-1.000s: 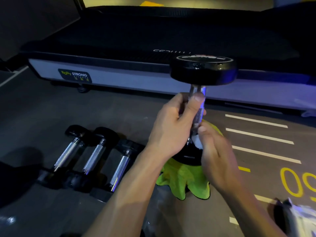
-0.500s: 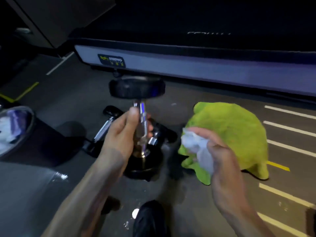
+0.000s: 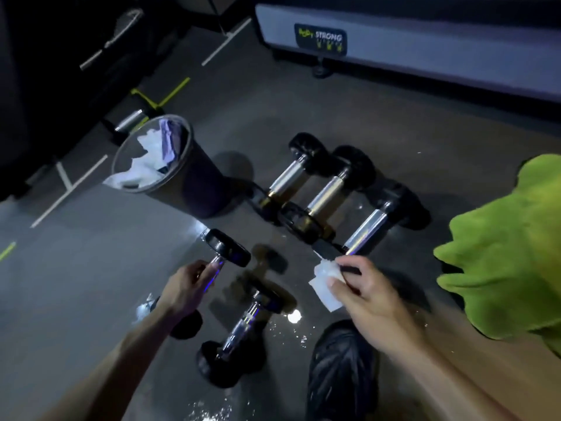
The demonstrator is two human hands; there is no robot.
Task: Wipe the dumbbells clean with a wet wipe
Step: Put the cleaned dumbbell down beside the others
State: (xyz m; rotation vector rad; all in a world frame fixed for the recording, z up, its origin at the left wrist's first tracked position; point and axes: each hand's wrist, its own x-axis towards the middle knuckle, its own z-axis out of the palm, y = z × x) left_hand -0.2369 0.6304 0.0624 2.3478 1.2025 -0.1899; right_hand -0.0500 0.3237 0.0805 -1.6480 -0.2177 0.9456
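left hand (image 3: 185,287) grips a dumbbell (image 3: 226,249) by its handle, tilted over the floor (image 3: 91,268); right hand (image 3: 367,293) pinches a white wipe (image 3: 326,284); three dumbbells (image 3: 328,192) beside a bin (image 3: 188,177).

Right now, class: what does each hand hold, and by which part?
The left hand grips a dumbbell by its chrome handle. The right hand pinches a wet wipe at its edge.
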